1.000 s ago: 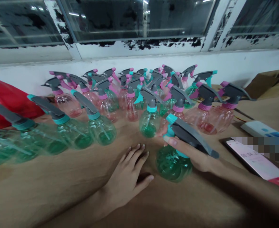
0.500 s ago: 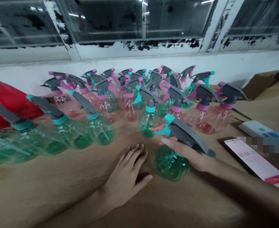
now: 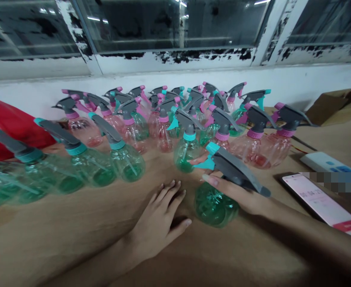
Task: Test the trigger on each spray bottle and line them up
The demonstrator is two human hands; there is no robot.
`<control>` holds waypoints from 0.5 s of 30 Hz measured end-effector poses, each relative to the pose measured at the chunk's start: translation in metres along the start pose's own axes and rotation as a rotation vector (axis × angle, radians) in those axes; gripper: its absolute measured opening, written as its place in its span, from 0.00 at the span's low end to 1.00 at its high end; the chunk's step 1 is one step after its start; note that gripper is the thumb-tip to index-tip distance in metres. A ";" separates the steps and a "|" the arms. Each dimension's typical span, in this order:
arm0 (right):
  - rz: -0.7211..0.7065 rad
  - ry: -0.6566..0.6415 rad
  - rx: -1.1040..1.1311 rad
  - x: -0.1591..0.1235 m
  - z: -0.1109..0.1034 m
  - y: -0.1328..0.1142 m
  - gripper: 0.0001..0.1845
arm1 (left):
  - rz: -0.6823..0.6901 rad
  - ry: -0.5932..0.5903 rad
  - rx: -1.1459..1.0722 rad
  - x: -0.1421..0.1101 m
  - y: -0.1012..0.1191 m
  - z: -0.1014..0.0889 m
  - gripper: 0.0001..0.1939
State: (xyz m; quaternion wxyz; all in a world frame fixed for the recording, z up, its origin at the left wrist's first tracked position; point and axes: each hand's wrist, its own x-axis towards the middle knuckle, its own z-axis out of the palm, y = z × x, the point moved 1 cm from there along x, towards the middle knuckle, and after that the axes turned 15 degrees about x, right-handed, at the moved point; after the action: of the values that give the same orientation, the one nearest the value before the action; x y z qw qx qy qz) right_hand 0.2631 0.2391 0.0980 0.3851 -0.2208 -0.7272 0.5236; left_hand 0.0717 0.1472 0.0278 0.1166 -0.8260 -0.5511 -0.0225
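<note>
My right hand is wrapped round the neck of a green spray bottle with a grey head and turquoise nozzle and trigger. The bottle leans a little, its nozzle pointing left. Whether its base touches the table cannot be told. My left hand lies flat on the wooden table, fingers spread, just left of that bottle and holding nothing. Right behind the held one stands another green spray bottle. To the left is a row of green spray bottles, with liquid low inside.
Pink spray bottles and green ones crowd together towards the wall. A phone showing a timer and a white device lie at the right. A brown cardboard box stands behind them, and a red bag at the left.
Both hands and the held spray bottle stay practically where they were. The view has shifted very slightly.
</note>
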 end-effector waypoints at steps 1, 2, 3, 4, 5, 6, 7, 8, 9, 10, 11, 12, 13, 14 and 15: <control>-0.003 -0.007 0.001 0.000 0.000 0.001 0.16 | -0.004 0.003 -0.001 0.000 0.000 0.000 0.29; -0.007 -0.015 0.005 0.000 -0.001 0.002 0.16 | -0.007 0.005 -0.003 0.000 0.000 0.001 0.29; -0.005 -0.025 0.010 -0.001 -0.001 0.003 0.17 | -0.009 0.007 -0.005 0.001 0.000 0.001 0.29; -0.006 -0.030 0.014 -0.001 -0.001 0.004 0.18 | -0.009 0.010 -0.007 0.001 0.000 0.001 0.29; -0.007 -0.036 0.017 0.000 -0.001 0.005 0.18 | -0.010 0.012 -0.008 0.001 -0.001 0.001 0.29; -0.009 -0.040 0.018 0.000 -0.001 0.005 0.18 | -0.008 0.013 -0.008 0.001 -0.001 0.001 0.29; -0.012 -0.046 0.019 0.000 -0.001 0.005 0.18 | -0.007 0.010 -0.007 0.001 -0.001 0.001 0.29; -0.017 -0.052 0.022 0.000 -0.001 0.005 0.18 | -0.006 0.006 -0.004 0.001 -0.001 0.001 0.29; -0.022 -0.058 0.025 0.001 0.000 0.005 0.18 | -0.006 0.002 -0.001 0.001 0.000 0.000 0.29; -0.028 -0.063 0.028 0.001 0.000 0.005 0.19 | -0.006 -0.003 0.002 0.001 0.000 0.000 0.29; -0.029 -0.062 0.031 0.001 0.000 0.005 0.19 | -0.005 -0.007 0.003 0.001 0.000 0.000 0.29; -0.031 -0.055 0.032 0.001 0.000 0.005 0.19 | -0.004 -0.009 0.005 0.001 0.000 0.000 0.29; -0.029 -0.051 0.032 0.001 0.000 0.005 0.19 | -0.005 -0.009 0.005 0.001 0.000 0.000 0.29; -0.024 -0.052 0.031 0.002 0.000 0.005 0.20 | -0.006 -0.009 0.005 0.001 -0.001 0.000 0.29; -0.025 -0.055 0.030 0.002 -0.001 0.005 0.21 | -0.008 -0.007 0.004 0.001 -0.001 0.000 0.29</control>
State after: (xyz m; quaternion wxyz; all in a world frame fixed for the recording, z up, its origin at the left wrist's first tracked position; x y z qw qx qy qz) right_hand 0.2620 0.2426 0.0935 0.3748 -0.1917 -0.7321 0.5355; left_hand 0.0714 0.1486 0.0280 0.1162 -0.8236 -0.5548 -0.0188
